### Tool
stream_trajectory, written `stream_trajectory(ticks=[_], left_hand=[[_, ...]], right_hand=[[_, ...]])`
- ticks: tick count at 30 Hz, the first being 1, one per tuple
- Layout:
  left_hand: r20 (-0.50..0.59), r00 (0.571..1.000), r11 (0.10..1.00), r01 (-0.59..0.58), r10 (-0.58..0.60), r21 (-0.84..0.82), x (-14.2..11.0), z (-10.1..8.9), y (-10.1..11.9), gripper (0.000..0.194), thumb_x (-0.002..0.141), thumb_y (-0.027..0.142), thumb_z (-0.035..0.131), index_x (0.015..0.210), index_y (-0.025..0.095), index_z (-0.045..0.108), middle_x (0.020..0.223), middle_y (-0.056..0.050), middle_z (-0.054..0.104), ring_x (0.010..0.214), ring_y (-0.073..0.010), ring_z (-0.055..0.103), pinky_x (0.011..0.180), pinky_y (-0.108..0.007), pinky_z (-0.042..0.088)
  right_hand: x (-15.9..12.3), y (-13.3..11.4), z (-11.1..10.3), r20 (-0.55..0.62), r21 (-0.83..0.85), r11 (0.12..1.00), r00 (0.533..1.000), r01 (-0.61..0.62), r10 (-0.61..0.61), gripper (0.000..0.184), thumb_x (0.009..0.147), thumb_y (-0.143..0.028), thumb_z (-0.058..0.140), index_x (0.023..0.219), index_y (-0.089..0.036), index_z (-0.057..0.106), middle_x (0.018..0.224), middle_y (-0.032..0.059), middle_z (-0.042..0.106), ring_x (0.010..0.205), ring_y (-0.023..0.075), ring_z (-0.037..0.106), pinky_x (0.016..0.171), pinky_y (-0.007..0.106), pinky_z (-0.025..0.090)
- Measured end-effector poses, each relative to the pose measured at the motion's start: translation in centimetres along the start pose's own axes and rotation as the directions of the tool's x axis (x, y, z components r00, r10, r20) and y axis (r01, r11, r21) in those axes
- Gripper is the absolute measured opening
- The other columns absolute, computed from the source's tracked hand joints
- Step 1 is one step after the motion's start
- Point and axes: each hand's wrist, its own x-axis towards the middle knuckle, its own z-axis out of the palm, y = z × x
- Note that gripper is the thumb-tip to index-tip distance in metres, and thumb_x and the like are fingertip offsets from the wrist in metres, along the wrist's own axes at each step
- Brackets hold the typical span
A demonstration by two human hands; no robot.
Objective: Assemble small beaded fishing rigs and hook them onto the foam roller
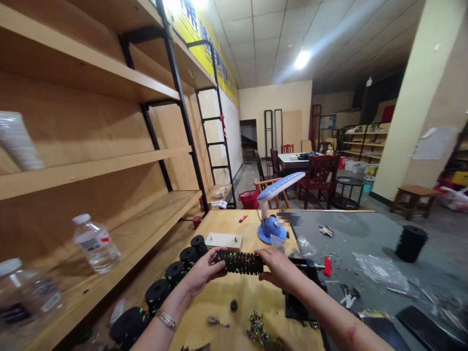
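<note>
A black ribbed foam spool [241, 263] with bright coloured bits along it lies level between my hands, above the wooden table. My left hand [210, 267] grips its left end, thumb toward me and fingers behind. Around its right end my right hand [274, 265] is closed. Just behind the spool lies a white board [224, 241] with two upright pegs. Below it on the table are a small black round piece [234, 305] and a pile of multicoloured small pieces [257, 326]. A black clamp-like device with a red handle [327, 266] is partly hidden by my right forearm.
Several black spools [158, 292] line the table's left edge, and another spool [411, 243] stands far right. A blue desk lamp [271, 228] rises behind my hands. Plastic bags [380, 270] and loose tools [350, 295] lie on the grey surface. Wooden shelving [157, 202] with bottles borders the left.
</note>
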Motion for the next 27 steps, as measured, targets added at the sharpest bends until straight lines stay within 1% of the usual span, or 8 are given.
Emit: stream_trajectory(ticks=[5,9,12,15,20,22,24,27], left_hand=[[-0.014,1.000,0.995,-0.020,0.022,0.094,-1.3,-2.7,2.2,0.050,0.064,0.034,0.083,0.107,0.022,0.060,0.103,-0.005,0.061,0.093,-0.0205,0.060,0.075,-0.032,0.053],[-0.067,0.998,0.991,-0.010,0.019,0.132,-2.1,-4.5,3.9,0.051,0.063,0.032,0.084,0.107,0.021,0.060,0.100,-0.006,0.062,0.089,-0.0197,0.062,0.071,-0.030,0.053],[-0.083,0.996,0.988,0.002,0.011,0.155,-2.6,-5.8,4.9,0.053,0.063,0.033,0.083,0.109,0.020,0.059,0.104,-0.007,0.062,0.091,-0.0209,0.063,0.073,-0.033,0.054],[-0.103,0.995,0.983,0.014,0.006,0.184,-3.3,-7.2,6.1,0.054,0.063,0.034,0.083,0.110,0.020,0.059,0.107,-0.008,0.063,0.092,-0.0219,0.063,0.075,-0.034,0.055],[-0.133,0.991,0.964,0.009,0.027,0.266,-4.3,-9.5,9.6,0.052,0.063,0.032,0.082,0.109,0.019,0.060,0.106,-0.007,0.064,0.094,-0.0223,0.062,0.076,-0.033,0.054],[-0.128,0.991,0.932,0.004,0.045,0.363,-4.5,-10.1,11.4,0.052,0.064,0.032,0.080,0.109,0.018,0.060,0.105,-0.007,0.065,0.094,-0.0224,0.062,0.075,-0.032,0.053],[-0.124,0.991,0.871,0.019,0.048,0.491,-4.6,-10.4,13.0,0.052,0.064,0.032,0.078,0.111,0.018,0.060,0.101,-0.006,0.065,0.090,-0.0215,0.062,0.072,-0.031,0.052],[-0.088,0.995,0.724,0.035,0.036,0.689,-4.1,-10.3,14.4,0.049,0.068,0.034,0.072,0.112,0.017,0.059,0.093,-0.005,0.066,0.078,-0.0187,0.062,0.064,-0.028,0.050]], right_hand=[[2.6,-1.9,1.5,0.006,0.033,0.999,1.000,0.029,-0.029,0.067,0.062,-0.012,0.081,0.124,-0.013,0.055,0.114,0.0178,0.067,0.106,0.0321,0.060,0.090,0.040,0.047],[4.5,-3.2,2.9,-0.006,0.068,0.997,0.999,0.032,-0.032,0.066,0.064,-0.010,0.078,0.126,-0.016,0.054,0.113,0.0159,0.067,0.105,0.0306,0.061,0.087,0.039,0.048],[5.7,-4.3,4.0,-0.024,0.106,0.994,0.999,0.029,-0.027,0.066,0.065,-0.010,0.076,0.125,-0.018,0.053,0.115,0.0142,0.066,0.107,0.0292,0.061,0.088,0.037,0.048],[6.9,-5.6,5.1,-0.050,0.144,0.989,0.999,0.021,-0.014,0.065,0.064,-0.010,0.076,0.124,-0.017,0.053,0.117,0.0154,0.065,0.109,0.0300,0.060,0.092,0.039,0.047],[9.0,-8.5,7.1,-0.114,0.228,0.973,0.994,0.029,-0.003,0.068,0.066,-0.011,0.074,0.128,-0.020,0.049,0.124,0.0138,0.062,0.116,0.0307,0.056,0.098,0.042,0.044],[9.8,-9.7,8.3,-0.148,0.265,0.964,0.989,0.022,0.019,0.068,0.067,-0.011,0.073,0.129,-0.019,0.048,0.127,0.0142,0.060,0.118,0.0311,0.055,0.099,0.044,0.043],[10.4,-10.6,9.9,-0.181,0.305,0.952,0.982,0.008,0.049,0.069,0.066,-0.011,0.073,0.130,-0.018,0.047,0.128,0.0149,0.059,0.119,0.0312,0.054,0.101,0.045,0.043],[10.9,-11.3,12.8,-0.219,0.363,0.932,0.970,-0.016,0.102,0.070,0.065,-0.010,0.073,0.129,-0.016,0.047,0.129,0.0161,0.059,0.120,0.0314,0.054,0.103,0.044,0.042]])
